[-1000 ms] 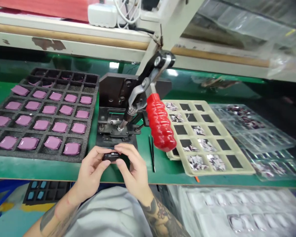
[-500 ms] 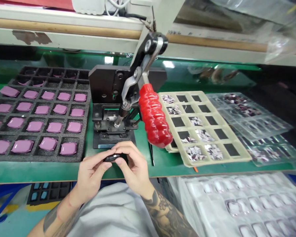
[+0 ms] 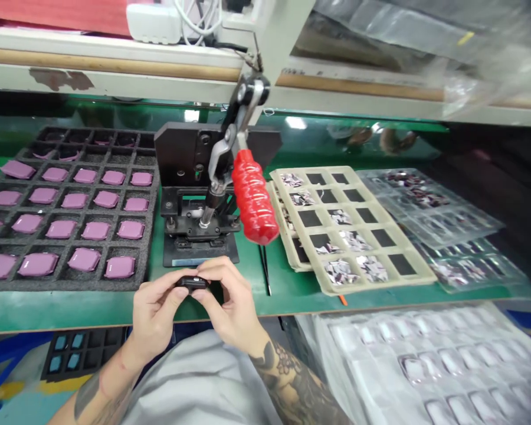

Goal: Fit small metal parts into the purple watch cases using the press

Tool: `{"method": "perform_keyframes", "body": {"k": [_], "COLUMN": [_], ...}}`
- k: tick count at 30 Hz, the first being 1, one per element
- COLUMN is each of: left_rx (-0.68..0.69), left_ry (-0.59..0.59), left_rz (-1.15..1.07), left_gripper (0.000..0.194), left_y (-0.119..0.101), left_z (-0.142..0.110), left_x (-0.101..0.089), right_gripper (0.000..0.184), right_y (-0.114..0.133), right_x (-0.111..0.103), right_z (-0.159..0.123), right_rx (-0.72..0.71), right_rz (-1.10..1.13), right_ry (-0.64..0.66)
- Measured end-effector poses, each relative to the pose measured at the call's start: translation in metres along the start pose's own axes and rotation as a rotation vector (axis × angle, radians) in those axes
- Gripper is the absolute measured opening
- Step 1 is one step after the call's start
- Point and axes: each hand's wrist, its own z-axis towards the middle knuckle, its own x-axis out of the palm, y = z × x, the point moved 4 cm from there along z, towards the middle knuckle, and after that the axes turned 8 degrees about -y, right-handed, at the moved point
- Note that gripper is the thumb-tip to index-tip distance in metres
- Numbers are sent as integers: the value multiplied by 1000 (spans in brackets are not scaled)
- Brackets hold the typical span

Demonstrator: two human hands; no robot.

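Note:
Between my two hands is a small black watch-like case [image 3: 192, 283] with rounded edges and a light mark on its side. My left hand [image 3: 158, 310] pinches its left end between thumb and fingers. At the other end, my right hand [image 3: 230, 301] grips it the same way. Both hands are over the table's front edge, just in front of a black toggle press [image 3: 199, 227]. The press's red ribbed handle [image 3: 255, 198] hangs down to the right, above and beyond my right hand.
On the left, a dark foam tray [image 3: 147, 248] holds several purple cases [image 3: 120, 267]. Black tweezers [image 3: 265, 271] lie right of the press, beside a cream compartment tray [image 3: 318, 277] of small pieces. Clear plastic trays [image 3: 460, 221] sit farther right; a white tray [image 3: 371, 378] is lower right.
The black case has been tilted so more of its side shows, still in both hands. The whole view has shifted slightly, with the press appearing farther left.

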Motion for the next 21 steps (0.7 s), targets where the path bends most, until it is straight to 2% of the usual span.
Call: {"method": "perform_keyframes", "body": {"k": [3,6,8,11,13,14,16,18,20,21], "left_rx": [-54,-143,-108,-32,-90,-143,-234,-278,-290,-292], "left_ry": [13,72,137,188,156,119,43,-5,-18,-21], "left_rz": [-19,-72,-29,50,-38,-113,-243,-296,-305,-307], "left_gripper": [26,40,46,41,40,40,40,44,46,46], "left_y": [6,12,10,3,-1,-2,-4,-4,-3,-2], "left_z": [2,1,-1,-4,-1,2,9,15,18,17], "left_x": [-2,0,3,10,14,16,20,23,25,25], "right_gripper": [9,10,9,11,20,24,28,33,46,48], "right_y": [0,-4,-9,-13,-6,4,34,72,97,101], "right_x": [0,0,0,-4,-14,-23,-40,-52,-44,-37], "right_z": [1,2,1,-4,-1,5,27,58,93,109], "right_rx": [22,59,82,88,54,3,-198,-536,-860,-982], "right_rz": [8,8,44,76,18,-31,-148,-271,-447,-503], "right_ry": [-20,-49,-68,-125,-212,-276,-407,-478,-286,-170]}}
